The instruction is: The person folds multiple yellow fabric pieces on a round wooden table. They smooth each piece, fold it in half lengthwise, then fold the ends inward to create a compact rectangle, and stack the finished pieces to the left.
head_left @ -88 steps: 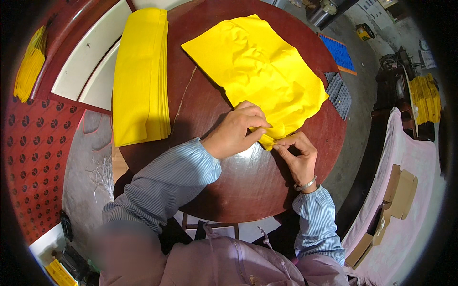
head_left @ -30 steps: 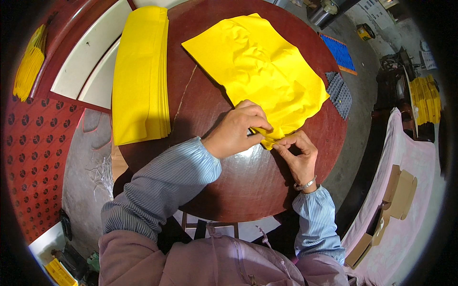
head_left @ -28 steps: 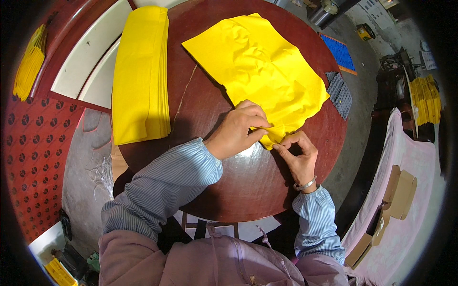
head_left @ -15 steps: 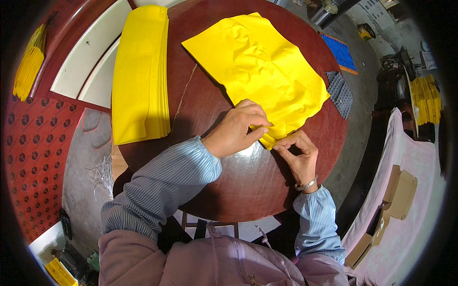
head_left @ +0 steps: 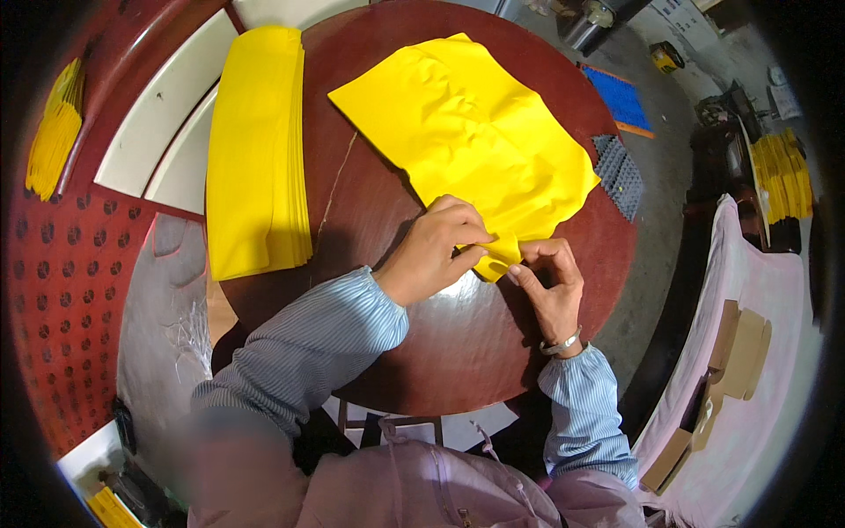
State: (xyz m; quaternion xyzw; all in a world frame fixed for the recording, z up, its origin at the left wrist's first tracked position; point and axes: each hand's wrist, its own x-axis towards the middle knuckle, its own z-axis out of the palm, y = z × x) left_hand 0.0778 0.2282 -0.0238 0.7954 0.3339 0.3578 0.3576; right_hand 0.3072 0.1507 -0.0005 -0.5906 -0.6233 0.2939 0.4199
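Sheet: crumpled yellow paper sheet, near corner between fingertips, rest spread beyond.
Left hand: pinching corner.
Right hand: pinching corner.
Progress: first corner fold only; folded yellow stack beyond left fingers.

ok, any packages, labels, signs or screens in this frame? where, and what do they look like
Cardboard boxes: flattened brown pieces, lower right on the pink cloth.
Sign: white sheet with dark print, top right on the floor, too small to make out.
Screens: none visible.
Labels: none visible on the yellow sheet under the left hand and right hand, nor on the yellow stack.
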